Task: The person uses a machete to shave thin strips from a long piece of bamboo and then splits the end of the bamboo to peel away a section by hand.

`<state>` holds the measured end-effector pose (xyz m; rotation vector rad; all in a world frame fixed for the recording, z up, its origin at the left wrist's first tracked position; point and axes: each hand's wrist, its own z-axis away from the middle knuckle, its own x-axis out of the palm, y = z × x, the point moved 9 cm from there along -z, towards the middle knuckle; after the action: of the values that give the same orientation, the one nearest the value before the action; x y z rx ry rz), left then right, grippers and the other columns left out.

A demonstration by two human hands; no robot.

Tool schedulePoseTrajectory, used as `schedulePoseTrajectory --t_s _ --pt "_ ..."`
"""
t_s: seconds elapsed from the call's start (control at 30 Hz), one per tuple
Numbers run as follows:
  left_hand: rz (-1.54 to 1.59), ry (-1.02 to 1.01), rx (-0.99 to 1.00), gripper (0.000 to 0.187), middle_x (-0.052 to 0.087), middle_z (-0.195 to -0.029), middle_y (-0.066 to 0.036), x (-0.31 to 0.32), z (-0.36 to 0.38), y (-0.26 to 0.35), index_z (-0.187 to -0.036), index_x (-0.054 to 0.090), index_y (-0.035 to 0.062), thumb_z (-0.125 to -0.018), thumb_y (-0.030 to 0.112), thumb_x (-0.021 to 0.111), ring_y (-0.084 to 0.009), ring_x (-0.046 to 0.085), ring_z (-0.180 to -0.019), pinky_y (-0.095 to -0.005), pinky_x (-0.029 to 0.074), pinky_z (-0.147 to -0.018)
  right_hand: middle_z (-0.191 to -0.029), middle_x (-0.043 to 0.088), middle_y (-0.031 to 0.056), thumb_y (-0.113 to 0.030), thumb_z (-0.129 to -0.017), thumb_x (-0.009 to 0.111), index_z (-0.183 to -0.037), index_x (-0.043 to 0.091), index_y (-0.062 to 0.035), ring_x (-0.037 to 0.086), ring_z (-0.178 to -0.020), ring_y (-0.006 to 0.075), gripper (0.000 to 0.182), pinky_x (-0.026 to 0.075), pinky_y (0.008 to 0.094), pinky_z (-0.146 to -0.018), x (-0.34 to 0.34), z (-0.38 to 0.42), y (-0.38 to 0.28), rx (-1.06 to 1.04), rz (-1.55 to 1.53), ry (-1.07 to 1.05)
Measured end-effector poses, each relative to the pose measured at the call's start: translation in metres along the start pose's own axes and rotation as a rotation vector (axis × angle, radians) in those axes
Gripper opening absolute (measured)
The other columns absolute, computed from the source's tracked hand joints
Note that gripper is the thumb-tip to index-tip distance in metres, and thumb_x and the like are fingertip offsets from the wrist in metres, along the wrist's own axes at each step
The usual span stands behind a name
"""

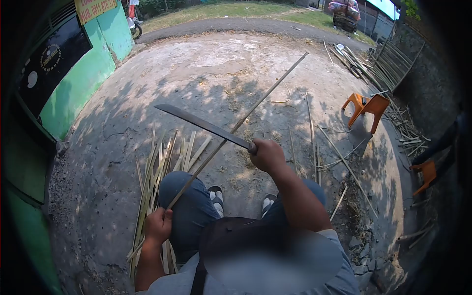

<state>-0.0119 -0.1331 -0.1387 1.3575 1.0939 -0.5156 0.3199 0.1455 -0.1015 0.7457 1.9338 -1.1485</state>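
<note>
My right hand (pixel 268 156) is closed round the short handle of a machete (pixel 201 124), its long dark blade pointing to the left and away from me. A long thin bamboo strip (pixel 270 91) runs from beside my left knee out over the ground ahead. Near its close end, my left hand (pixel 157 224) is wrapped round the strip. The blade crosses over the strip a short way left of my right hand. Split bamboo strips (pixel 147 196) lie in a bundle beside my left leg.
Loose bamboo pieces (pixel 349 167) lie on the concrete to the right. An orange plastic chair (pixel 376 105) stands at the right, with more bamboo poles (pixel 354 66) behind it by a wall. A green wall (pixel 78 96) rises on the left; a road (pixel 211 25) crosses ahead.
</note>
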Motion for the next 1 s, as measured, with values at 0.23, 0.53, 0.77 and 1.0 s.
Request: schedulePoseTrajectory --t_s 0.23,0.53,0.77,1.0 --pt "-0.091 -0.028 -0.015 0.059 0.059 -0.068 -0.024 -0.008 -0.006 0.011 -0.076 0.055 0.0018 -0.101 0.055 0.058 -0.0508 0.061 -0.070 -0.0539 0.043 -0.059 -0.088 0.073 0.0203 -0.026 -0.089 0.067 -0.091 0.072 -0.0101 0.070 -0.088 0.0428 0.018 0.056 0.0536 -0.076 -0.006 0.001 0.061 0.208 -0.097 0.010" --pt "0.009 0.006 0.076 0.060 0.058 -0.069 -0.025 0.000 -0.007 0.006 -0.076 0.055 0.0021 -0.103 0.057 0.054 -0.0511 0.060 -0.072 -0.0544 0.043 -0.059 -0.077 0.070 0.0178 -0.028 -0.092 0.063 -0.087 0.068 -0.0101 0.070 -0.079 0.0414 0.019 0.056 0.0538 -0.072 0.017 0.020 -0.043 -0.252 0.079 -0.166" --pt "-0.030 -0.059 -0.023 0.061 0.057 -0.069 -0.026 -0.005 -0.006 0.009 -0.076 0.054 0.0009 -0.102 0.056 0.056 -0.0515 0.060 -0.072 -0.0532 0.043 -0.059 -0.084 0.071 0.0205 -0.024 -0.090 0.067 -0.092 0.071 -0.0101 0.069 -0.084 0.0447 0.015 0.055 0.0533 -0.074 -0.004 -0.017 0.076 0.170 -0.103 0.123" --pt "-0.014 -0.072 -0.017 0.058 0.059 -0.071 -0.026 0.000 -0.009 0.017 -0.079 0.056 -0.0001 -0.102 0.053 0.058 -0.0505 0.060 -0.072 -0.0519 0.044 -0.061 -0.072 0.067 0.0156 -0.028 -0.087 0.071 -0.085 0.068 -0.0134 0.069 -0.072 0.0409 0.015 0.055 0.0525 -0.064 0.008 0.027 -0.019 -0.242 -0.001 -0.019"
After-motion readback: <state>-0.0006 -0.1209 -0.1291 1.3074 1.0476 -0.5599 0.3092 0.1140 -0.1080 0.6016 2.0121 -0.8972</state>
